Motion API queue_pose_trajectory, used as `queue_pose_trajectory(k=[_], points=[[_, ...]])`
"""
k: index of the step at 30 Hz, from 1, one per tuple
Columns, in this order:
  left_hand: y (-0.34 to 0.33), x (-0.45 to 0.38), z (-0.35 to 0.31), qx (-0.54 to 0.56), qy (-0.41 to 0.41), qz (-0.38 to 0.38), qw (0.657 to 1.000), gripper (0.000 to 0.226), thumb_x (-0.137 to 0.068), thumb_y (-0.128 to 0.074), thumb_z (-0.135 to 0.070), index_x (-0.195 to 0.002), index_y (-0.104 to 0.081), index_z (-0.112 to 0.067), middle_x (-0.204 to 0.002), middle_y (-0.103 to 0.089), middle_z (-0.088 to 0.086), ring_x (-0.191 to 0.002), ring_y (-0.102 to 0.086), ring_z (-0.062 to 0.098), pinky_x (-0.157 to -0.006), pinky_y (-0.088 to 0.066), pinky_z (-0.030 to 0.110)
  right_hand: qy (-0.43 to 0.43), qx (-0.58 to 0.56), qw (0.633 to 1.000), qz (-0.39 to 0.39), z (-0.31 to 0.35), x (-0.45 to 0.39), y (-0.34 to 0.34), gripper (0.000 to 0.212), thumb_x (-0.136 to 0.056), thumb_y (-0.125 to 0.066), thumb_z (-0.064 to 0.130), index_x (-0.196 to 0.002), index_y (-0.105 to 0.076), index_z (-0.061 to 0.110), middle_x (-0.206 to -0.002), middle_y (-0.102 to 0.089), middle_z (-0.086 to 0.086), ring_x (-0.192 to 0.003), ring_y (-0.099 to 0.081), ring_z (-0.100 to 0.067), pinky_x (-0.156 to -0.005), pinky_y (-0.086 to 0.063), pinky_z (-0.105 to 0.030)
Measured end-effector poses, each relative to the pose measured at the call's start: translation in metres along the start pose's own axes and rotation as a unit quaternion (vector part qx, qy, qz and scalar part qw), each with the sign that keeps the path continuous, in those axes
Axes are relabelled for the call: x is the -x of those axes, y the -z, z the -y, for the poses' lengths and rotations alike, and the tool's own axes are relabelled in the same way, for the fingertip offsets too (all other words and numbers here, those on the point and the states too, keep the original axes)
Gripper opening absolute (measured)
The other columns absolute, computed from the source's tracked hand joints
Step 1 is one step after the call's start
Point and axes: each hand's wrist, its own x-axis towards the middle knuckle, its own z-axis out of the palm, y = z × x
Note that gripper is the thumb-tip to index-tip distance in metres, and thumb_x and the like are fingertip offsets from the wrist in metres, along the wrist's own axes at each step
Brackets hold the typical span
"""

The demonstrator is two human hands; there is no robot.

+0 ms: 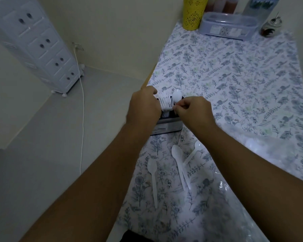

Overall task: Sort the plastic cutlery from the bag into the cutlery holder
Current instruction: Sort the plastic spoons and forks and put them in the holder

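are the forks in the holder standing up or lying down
Standing up. The forks rise out of the holder with tines pointing upward, bunched in the left hand.

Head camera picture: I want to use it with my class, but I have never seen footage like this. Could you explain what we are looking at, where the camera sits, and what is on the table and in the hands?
There is no machine here. A person wears a wide-angle camera on the head, so you look forward and down along both bare arms.

The left hand grips a bunch of white plastic forks standing in a dark cutlery holder. The right hand pinches the handle of a white spoon at the same holder.

Three more white spoons lie loose on the floral tablecloth, nearer the person. A clear plastic bag lies at the lower right.

At the far end stand a yellow cup and a lidded plastic box.
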Motion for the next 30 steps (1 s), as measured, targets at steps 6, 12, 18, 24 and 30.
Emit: queue_pose_trajectory(k=[6,12,18,24,30], points=[[0.002,0.086,0.027,0.064,-0.100,-0.053,0.991,0.007,-0.087,-0.064,-0.001,-0.083,-0.063,-0.006,-0.077,-0.061,0.005,-0.069,-0.057,0.018,-0.063,-0.052,0.038,-0.010,0.005,0.996,0.092,-0.035,0.082,-0.023,0.011,-0.092,-0.072,0.025,-0.097,-0.080,0.018,-0.080,-0.070,0.011,-0.070,-0.060,0.005,-0.067,-0.049,-0.011],[0.013,0.065,0.035,0.101,-0.161,-0.073,0.979,0.006,-0.089,-0.066,-0.003,-0.092,-0.070,-0.005,-0.086,-0.068,0.005,-0.077,-0.064,0.015,-0.071,-0.055,0.035,-0.044,-0.031,0.994,0.098,-0.047,0.111,-0.035,0.009,-0.090,-0.074,0.024,-0.094,-0.080,0.019,-0.076,-0.065,0.022,-0.070,-0.058,0.009,-0.063,-0.039,0.003],[0.009,0.102,0.037,0.129,-0.130,-0.130,0.974,0.005,-0.090,-0.065,-0.001,-0.092,-0.068,-0.004,-0.086,-0.065,0.004,-0.077,-0.061,0.011,-0.071,-0.050,0.016,-0.058,0.035,0.983,0.168,-0.043,0.114,-0.058,0.023,-0.090,-0.073,0.028,-0.108,-0.076,0.013,-0.095,-0.073,0.000,-0.078,-0.062,-0.006,-0.078,-0.054,-0.015],[-0.048,0.171,0.090,0.076,0.242,0.160,0.954,0.029,-0.093,-0.061,-0.017,-0.122,-0.061,-0.011,-0.112,-0.065,0.002,-0.100,-0.061,0.016,-0.077,-0.040,0.018,-0.147,0.050,0.956,0.250,-0.049,0.133,-0.097,0.047,-0.092,-0.068,0.023,-0.136,-0.060,0.010,-0.139,-0.061,-0.010,-0.126,-0.058,-0.023,-0.104,-0.042,-0.027],[-0.065,0.176,0.086,0.115,0.267,0.166,0.942,0.011,-0.092,-0.056,-0.009,-0.101,-0.059,-0.015,-0.087,-0.059,-0.007,-0.072,-0.054,0.003,-0.055,-0.036,0.012,-0.176,-0.045,0.957,0.225,-0.051,0.144,-0.098,0.032,-0.095,-0.060,0.013,-0.127,-0.058,0.017,-0.118,-0.066,-0.004,-0.095,-0.058,-0.014,-0.080,-0.047,-0.023]])
